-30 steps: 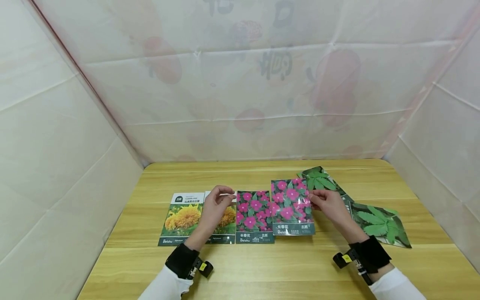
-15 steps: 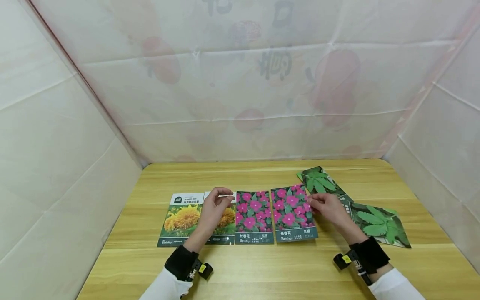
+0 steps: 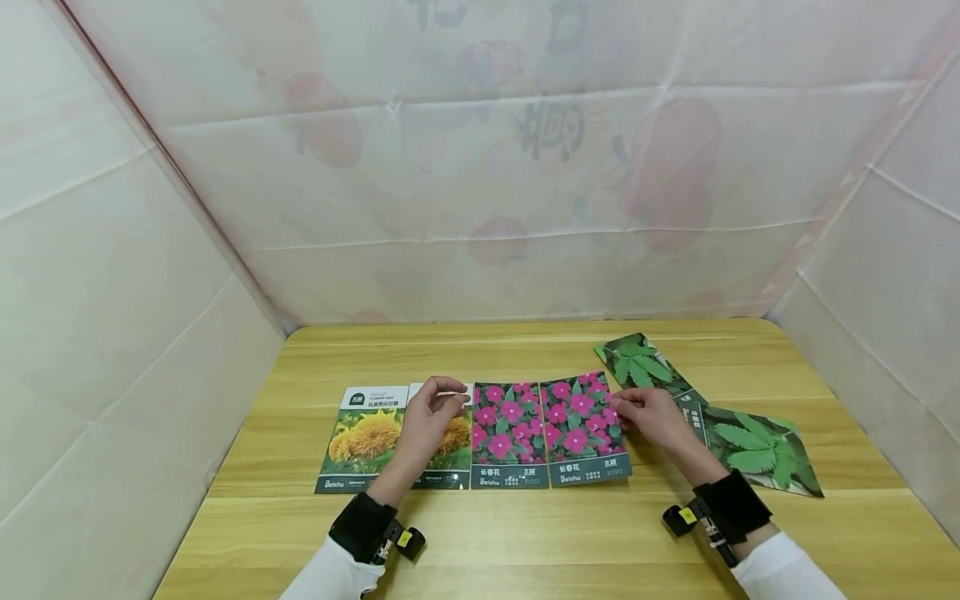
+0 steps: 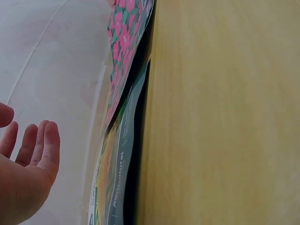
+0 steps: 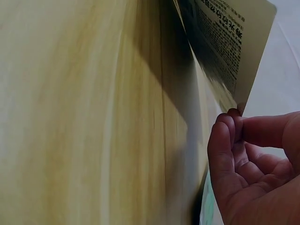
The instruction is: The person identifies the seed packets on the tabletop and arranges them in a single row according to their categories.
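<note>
Right hand (image 3: 660, 421): on my feed, thumb and fingers (image 5: 220, 140) pinch the right edge of a pink-flower packet (image 3: 583, 429), which stretches leftward from the grip. Wrist view gives me its printed back, held tilted up off the tabletop (image 3: 525, 542). Second pink packet (image 3: 508, 429) lies face up just beside it, between the two hands.

Left hand (image 3: 426, 425): fingers loosely bent, thumb apart, holding nothing. They hang over a half-hidden yellow-flower packet (image 3: 455, 440); I cannot tell whether they touch it. Left of those fingers, another yellow packet (image 3: 363, 437), face up.

Beyond the right fingers I log a slanted green-leaf packet (image 3: 641, 362); right of them, a second leaf packet (image 3: 765, 450). The two meet or overlap, I cannot tell which.
</note>
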Tool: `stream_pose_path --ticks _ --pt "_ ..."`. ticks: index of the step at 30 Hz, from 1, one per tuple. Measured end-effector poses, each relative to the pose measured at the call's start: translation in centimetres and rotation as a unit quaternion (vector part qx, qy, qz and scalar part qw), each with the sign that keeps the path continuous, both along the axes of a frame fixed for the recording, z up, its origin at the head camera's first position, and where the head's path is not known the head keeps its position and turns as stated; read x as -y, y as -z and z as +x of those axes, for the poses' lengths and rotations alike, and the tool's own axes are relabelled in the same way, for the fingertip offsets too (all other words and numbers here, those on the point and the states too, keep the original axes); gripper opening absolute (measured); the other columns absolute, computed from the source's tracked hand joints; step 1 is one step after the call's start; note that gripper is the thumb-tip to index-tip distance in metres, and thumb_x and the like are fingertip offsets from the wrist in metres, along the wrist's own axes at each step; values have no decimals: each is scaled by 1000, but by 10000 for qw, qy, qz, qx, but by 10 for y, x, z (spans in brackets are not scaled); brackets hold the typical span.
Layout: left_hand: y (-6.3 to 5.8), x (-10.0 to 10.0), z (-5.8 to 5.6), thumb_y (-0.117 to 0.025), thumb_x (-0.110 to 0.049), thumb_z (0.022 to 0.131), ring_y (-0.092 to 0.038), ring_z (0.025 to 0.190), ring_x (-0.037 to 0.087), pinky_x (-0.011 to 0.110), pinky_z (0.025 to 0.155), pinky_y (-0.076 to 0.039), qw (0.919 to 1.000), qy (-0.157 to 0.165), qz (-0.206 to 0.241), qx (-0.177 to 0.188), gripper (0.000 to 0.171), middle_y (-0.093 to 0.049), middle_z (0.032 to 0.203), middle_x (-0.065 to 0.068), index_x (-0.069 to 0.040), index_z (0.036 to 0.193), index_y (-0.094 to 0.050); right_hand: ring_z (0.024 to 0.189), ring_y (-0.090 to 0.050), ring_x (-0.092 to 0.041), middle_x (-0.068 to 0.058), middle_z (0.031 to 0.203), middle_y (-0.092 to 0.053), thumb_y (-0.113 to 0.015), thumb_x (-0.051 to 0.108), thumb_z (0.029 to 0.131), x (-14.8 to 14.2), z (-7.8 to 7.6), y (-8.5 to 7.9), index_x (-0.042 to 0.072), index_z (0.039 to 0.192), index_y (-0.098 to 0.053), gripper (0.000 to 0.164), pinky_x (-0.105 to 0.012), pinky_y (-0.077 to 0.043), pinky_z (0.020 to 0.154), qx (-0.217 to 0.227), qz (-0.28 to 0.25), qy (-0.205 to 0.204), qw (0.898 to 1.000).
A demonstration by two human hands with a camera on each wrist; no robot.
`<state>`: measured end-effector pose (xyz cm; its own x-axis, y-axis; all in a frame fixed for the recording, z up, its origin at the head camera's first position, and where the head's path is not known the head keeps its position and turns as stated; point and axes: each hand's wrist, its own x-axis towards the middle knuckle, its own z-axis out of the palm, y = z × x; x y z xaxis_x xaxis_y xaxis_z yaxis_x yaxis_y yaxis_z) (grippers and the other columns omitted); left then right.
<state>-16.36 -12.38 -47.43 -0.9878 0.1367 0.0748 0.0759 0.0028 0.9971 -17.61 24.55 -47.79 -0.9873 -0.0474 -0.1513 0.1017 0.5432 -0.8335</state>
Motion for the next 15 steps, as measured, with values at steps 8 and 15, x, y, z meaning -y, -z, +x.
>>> stream_pose_path --ticks 8,15 --pt "3 0 0 -57 -5 105 -61 121 44 55 100 -55 9998 -42 -183 -102 21 -58 131 27 -1 125 -59 87 -71 -24 -17 102 -73 -59 13 106 1 1 1 -13 121 -68 31 -36 -63 76 -128 257 -58 9996" --pt "4 -1 0 -57 -3 104 -61 120 45 54 99 -55 9996 -102 -225 -94 21 -60 129 24 0 124 -60 83 -67 -19 -9 94 -73 -58 20 107 -1 2 5 -6 115 -73 31 -33 -58 73 -299 679 -9 9972"
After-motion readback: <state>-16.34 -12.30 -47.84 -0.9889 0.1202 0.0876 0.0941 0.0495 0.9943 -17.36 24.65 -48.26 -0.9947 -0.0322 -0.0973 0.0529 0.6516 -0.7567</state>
